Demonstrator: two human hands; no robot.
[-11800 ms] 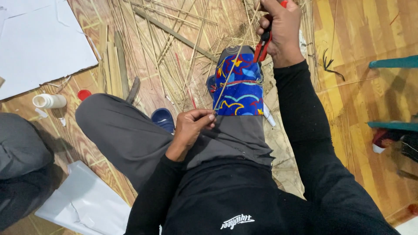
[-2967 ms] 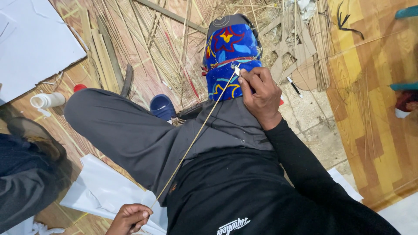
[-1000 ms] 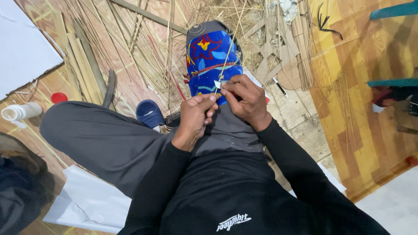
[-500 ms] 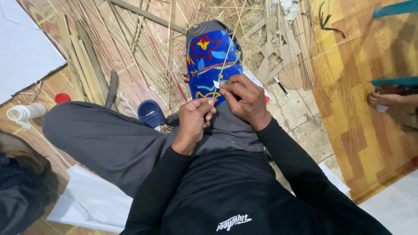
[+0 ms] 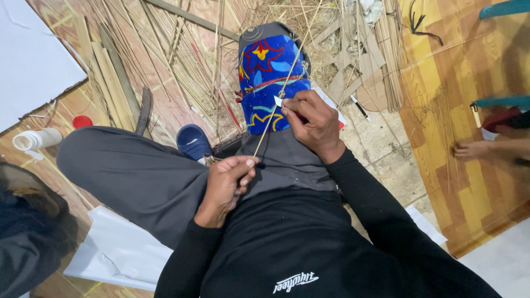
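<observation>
Few packages or labels, no signs or screens.
A white cylindrical container (image 5: 36,140) lies on its side on the floor at the left edge, a small red round lid (image 5: 82,121) just beside it; a white printed logo (image 5: 296,282) marks the black shirt.

Thin stick (image 5: 279,99) lies across cloth-wrapped knee (image 5: 270,83).
</observation>
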